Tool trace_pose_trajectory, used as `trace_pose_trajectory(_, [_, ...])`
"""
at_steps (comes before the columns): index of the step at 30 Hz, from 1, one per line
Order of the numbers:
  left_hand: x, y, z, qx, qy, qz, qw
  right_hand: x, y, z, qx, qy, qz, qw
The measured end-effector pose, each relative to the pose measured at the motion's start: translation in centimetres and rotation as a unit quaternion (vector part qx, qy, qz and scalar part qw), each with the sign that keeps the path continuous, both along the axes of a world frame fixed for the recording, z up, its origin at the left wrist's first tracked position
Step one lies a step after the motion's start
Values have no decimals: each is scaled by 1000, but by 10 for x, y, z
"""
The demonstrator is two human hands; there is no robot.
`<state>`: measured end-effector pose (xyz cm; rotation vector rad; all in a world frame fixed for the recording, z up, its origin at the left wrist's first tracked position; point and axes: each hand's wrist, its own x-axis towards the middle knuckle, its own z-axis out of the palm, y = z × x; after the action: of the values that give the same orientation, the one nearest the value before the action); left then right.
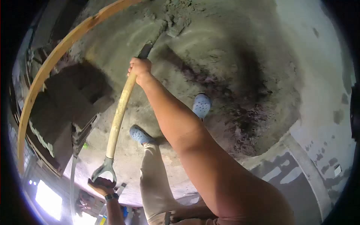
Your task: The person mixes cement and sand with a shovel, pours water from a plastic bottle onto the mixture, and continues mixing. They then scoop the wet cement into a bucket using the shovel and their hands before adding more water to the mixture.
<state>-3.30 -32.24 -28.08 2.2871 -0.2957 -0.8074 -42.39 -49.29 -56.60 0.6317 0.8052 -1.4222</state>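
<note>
A shovel with a pale wooden shaft slants from the lower left up to the top middle. My right hand is wrapped round the lower shaft, just above the dark metal socket. My left hand, with a watch on its wrist, grips the grey D-shaped handle. At the far end the blade, smeared with grey, reaches a heap of wet mortar; its edge is hard to make out.
My feet in blue clogs stand on the mortar-smeared floor. A long wooden strip curves along the left, beside stacked dark boards. A pale, patchy wall rises at the right.
</note>
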Motion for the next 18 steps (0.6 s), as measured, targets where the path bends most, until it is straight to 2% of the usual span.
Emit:
trace_pose_trajectory(2, [-13, -27, -8, -36, -9, -89, 995, -59, 18, 22, 75, 34, -41, 996])
trace_pose_trajectory(3, [-69, -47, 7, -21, 32, -104, 994, -82, 30, 12, 74, 17, -66, 995])
trace_pose_trajectory(4, [-34, -61, -11, -37, 25, -175, 984, -104, 51, 6, 41, 6, -108, 993])
trace_pose_trajectory(5, [-66, -80, -12, -42, 26, -147, 988, -124, 72, 4, 18, 58, -123, 991])
trace_pose_trajectory(6, [-71, -91, -13, -49, 67, -214, 973, -145, 90, 7, 48, 79, -143, 985])
trace_pose_trajectory(7, [-89, -98, -12, -98, 33, -256, 961, -159, 117, 1, 5, 138, -171, 976])
trace_pose_trajectory(8, [-107, -105, -11, -146, -2, -295, 944, -179, 137, 10, 30, 100, -204, 973])
trace_pose_trajectory(9, [-81, -113, -19, -123, 84, -313, 938, -195, 159, 17, 33, 87, -233, 968])
trace_pose_trajectory(10, [-96, -108, -11, -216, 12, -306, 927, -208, 181, 32, 8, 86, -246, 965])
trace_pose_trajectory(11, [-113, -104, -2, -300, -69, -299, 903, -218, 206, 48, -43, 81, -261, 961])
trace_pose_trajectory(12, [-136, -100, 47, -270, -64, -501, 820, -220, 228, 69, -83, 119, -281, 949])
trace_pose_trajectory(13, [-138, -99, 79, -230, -61, -678, 695, -211, 241, 101, 34, 125, -310, 942])
trace_pose_trajectory(14, [-102, -97, 88, -216, 61, -703, 675, -198, 262, 123, 37, 119, -342, 932])
trace_pose_trajectory(15, [-62, -74, 92, -204, 110, -656, 718, -176, 281, 150, -74, 69, -344, 933])
trace_pose_trajectory(16, [-22, -51, 96, -197, 158, -602, 758, -152, 296, 156, -132, 7, -346, 929])
trace_pose_trajectory(17, [10, -25, 93, -171, 123, -465, 860, -118, 291, 177, 35, 141, -247, 958])
trace_pose_trajectory(18, [41, 1, 90, -161, 99, -302, 934, -88, 308, 162, -23, 64, -220, 973])
